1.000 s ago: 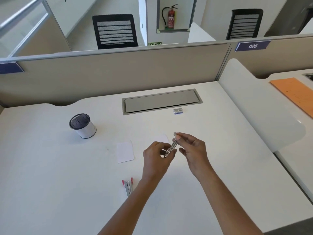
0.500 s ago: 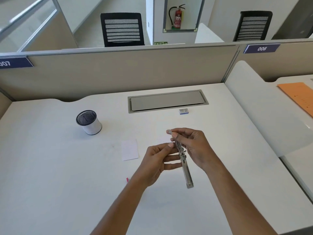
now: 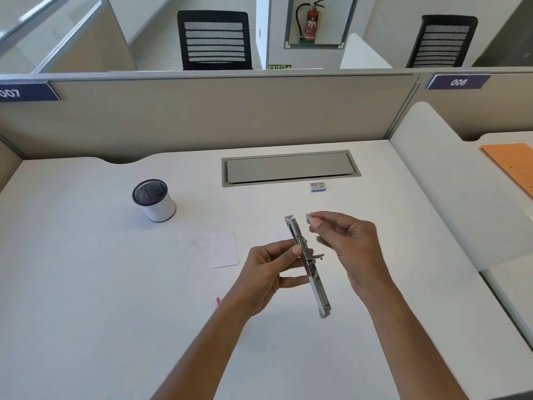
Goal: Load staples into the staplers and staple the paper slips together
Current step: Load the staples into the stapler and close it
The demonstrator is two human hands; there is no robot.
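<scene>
Pen cup (image 3: 154,199): cylindrical, with a white wall and dark mesh rim, standing upright toward the far left corner of the white, matt tabletop (image 3: 86,284).

Paper slip (image 3: 223,249): flat, rectangular and pale, lying near the tabletop's centre.

Left hand (image 3: 268,274): thumb and curled fingers pinch the stapler (image 3: 315,284) at its hinge, above the tabletop's centre.

Stapler: slim polished metal, swung open into one nearly straight bar. Its long axis runs from the far edge toward the near edge, with the near end angled slightly right.

Right hand (image 3: 353,249): thumb and forefinger pinch a short silvery staple strip (image 3: 309,217); the remaining fingers are loosely curled. The strip sits just right of the stapler's far tip, not touching it.

Staple box (image 3: 317,187): small and rectangular, lying beside the grey recessed hatch (image 3: 290,168) near the far edge.
</scene>
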